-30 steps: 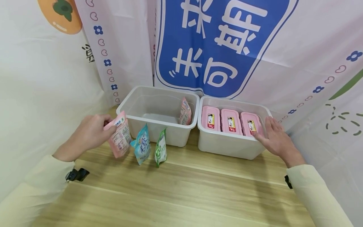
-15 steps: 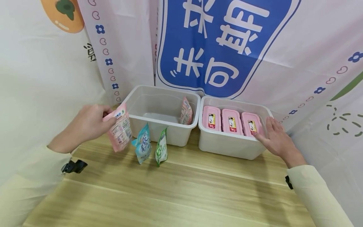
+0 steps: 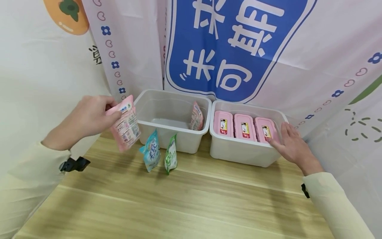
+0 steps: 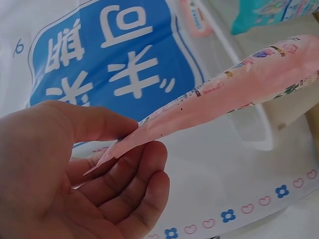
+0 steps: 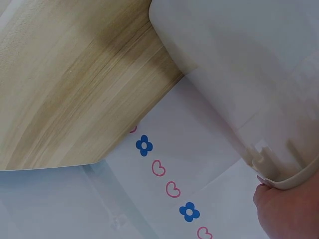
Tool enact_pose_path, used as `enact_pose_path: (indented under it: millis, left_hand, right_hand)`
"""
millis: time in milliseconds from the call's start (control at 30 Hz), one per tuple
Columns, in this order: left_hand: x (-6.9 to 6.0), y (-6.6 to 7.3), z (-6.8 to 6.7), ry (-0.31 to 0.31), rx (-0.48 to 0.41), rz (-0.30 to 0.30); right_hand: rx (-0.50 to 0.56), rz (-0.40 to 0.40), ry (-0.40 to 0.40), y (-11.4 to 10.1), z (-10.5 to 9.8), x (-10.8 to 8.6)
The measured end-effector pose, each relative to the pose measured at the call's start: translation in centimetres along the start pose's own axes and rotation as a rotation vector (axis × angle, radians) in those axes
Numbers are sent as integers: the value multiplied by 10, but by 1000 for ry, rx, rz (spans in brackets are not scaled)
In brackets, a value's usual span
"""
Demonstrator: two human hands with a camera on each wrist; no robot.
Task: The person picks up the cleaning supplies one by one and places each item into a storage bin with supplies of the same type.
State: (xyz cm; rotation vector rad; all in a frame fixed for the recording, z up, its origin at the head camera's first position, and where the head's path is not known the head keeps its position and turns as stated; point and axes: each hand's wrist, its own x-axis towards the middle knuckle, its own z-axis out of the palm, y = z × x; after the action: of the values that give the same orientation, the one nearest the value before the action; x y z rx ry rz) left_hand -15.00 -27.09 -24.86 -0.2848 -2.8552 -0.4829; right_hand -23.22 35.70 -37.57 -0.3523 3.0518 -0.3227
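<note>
Pink printed pouch (image 3: 126,127), its upper part pinched between thumb and fingers of a person's left hand (image 3: 92,114), hangs above the wood-grain table (image 3: 179,205) near a pale-grey rectangular plastic bin (image 3: 186,139). A turquoise pouch (image 3: 152,152) and green-and-white pouch (image 3: 171,156) stand nearby. The right hand (image 3: 292,146), thumb spread from fingers, rests on a matching second bin (image 3: 238,152) holding three pink lidded boxes (image 3: 244,122).

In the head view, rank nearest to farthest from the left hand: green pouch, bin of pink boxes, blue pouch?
1. Blue pouch, right of the left hand.
2. Green pouch, right of the blue one.
3. Bin of pink boxes, farthest right.
</note>
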Motion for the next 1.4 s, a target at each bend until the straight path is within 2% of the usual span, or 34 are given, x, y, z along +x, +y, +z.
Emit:
enact_pose_path:
  millis: [133,400,733,867,1100,1300,1400]
  left_hand:
    - [5,5,-10,27,27,13]
    - [14,12,-27,30,56,16]
    - [32,22,-44,39,64,15]
    - [37,26,-47,45,66,18]
    - [47,29,-49,12,46,-18]
    - [60,31,-50,37,49,-15]
    - [66,32,-48,30,30,-35]
  right_hand:
    - [3,1,1,2,0,0]
    - [1,-8,5,3,0,1]
    - [-4,-7,12,3,0,2]
    - [-6,-7,2,3,0,2]
    - [-2,-6,-6,3,1,1]
    - [-7,-11,3,3,0,1]
    - [-13,-11,3,3,0,2]
